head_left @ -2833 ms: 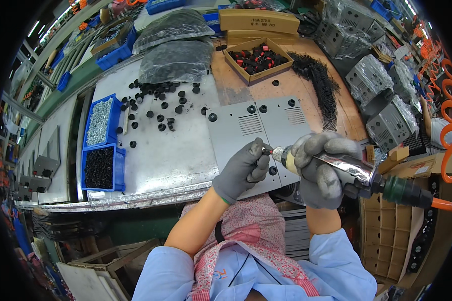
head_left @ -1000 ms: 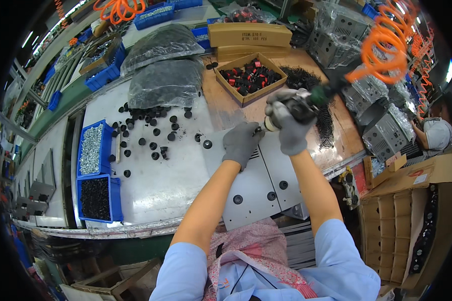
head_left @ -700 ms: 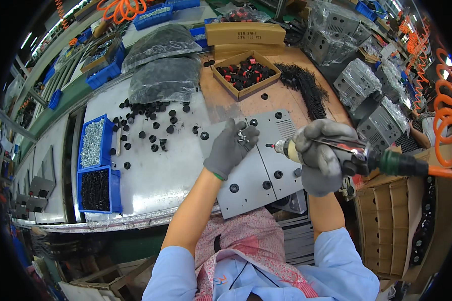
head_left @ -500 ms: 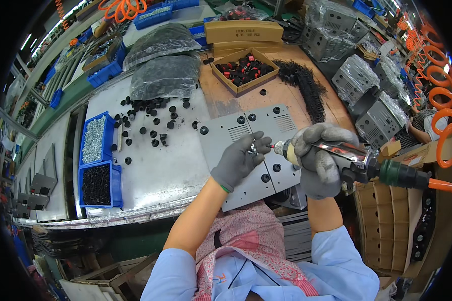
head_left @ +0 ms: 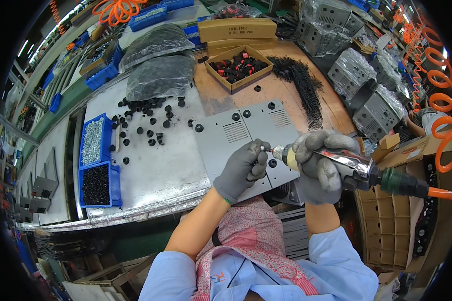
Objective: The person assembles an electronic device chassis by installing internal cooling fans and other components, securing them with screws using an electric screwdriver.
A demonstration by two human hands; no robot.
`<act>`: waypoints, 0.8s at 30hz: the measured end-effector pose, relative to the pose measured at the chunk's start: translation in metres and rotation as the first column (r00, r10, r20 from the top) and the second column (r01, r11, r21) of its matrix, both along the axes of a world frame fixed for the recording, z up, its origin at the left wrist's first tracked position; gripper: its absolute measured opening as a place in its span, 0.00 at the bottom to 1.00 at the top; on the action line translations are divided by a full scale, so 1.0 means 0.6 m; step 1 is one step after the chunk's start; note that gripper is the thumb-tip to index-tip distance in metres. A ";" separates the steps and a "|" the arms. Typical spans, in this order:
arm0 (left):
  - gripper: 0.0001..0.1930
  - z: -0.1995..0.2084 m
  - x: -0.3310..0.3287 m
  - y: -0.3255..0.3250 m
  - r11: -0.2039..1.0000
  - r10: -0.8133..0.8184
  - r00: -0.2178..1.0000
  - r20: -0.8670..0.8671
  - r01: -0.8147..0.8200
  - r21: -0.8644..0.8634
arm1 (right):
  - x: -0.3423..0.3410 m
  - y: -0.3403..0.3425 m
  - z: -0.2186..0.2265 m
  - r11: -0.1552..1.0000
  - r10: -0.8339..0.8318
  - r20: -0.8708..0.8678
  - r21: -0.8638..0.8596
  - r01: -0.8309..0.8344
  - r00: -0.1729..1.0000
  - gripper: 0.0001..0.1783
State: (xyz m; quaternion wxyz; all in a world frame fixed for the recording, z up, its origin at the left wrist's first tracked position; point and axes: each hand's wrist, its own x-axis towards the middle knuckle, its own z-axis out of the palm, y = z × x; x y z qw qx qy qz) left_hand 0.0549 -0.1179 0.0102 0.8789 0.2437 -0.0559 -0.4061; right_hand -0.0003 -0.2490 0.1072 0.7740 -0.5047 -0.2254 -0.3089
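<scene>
A small metal piece (head_left: 262, 149) sits at the fingertips of the gloved left hand (head_left: 242, 168), whose thumb and finger look pinched together on it, right beside the tip of the power driver (head_left: 344, 163); contact cannot be told. The gloved right hand (head_left: 317, 163) has its grip wrapped around the driver. Both are over two grey panels (head_left: 213, 155) lying side by side on the counter (head_left: 173, 168). The step in hand seems to be fitting piece to tip; the next move calls for the two lined up and steady. Five black caps (head_left: 199, 128) show on the panels, though the hands may hide more. Farther out are two blue bins (head_left: 116, 186) at the counter's left, two plastic bags (head_left: 160, 78), one open carton (head_left: 252, 79) and two closed boxes (head_left: 258, 32); the loose caps (head_left: 166, 123) overlap too much to count.
</scene>
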 end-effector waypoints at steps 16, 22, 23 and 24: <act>0.20 0.016 0.018 -0.035 0.908 0.028 0.985 0.171 -0.097 0.408 | 0.013 -0.034 -0.021 0.983 -0.105 0.136 -0.135 0.124 0.985 0.25; 0.22 0.015 0.025 -0.042 0.920 0.006 0.983 0.183 -0.077 0.384 | 0.024 -0.046 -0.023 0.976 -0.125 0.189 -0.151 0.155 0.974 0.27; 0.21 0.020 0.026 -0.044 0.905 -0.009 0.983 0.182 -0.069 0.421 | 0.024 -0.048 -0.025 0.976 -0.140 0.176 -0.143 0.166 0.974 0.27; 0.21 0.023 0.028 -0.046 0.887 -0.023 0.983 0.182 -0.064 0.458 | 0.025 -0.049 -0.028 0.975 -0.152 0.164 -0.134 0.175 0.975 0.27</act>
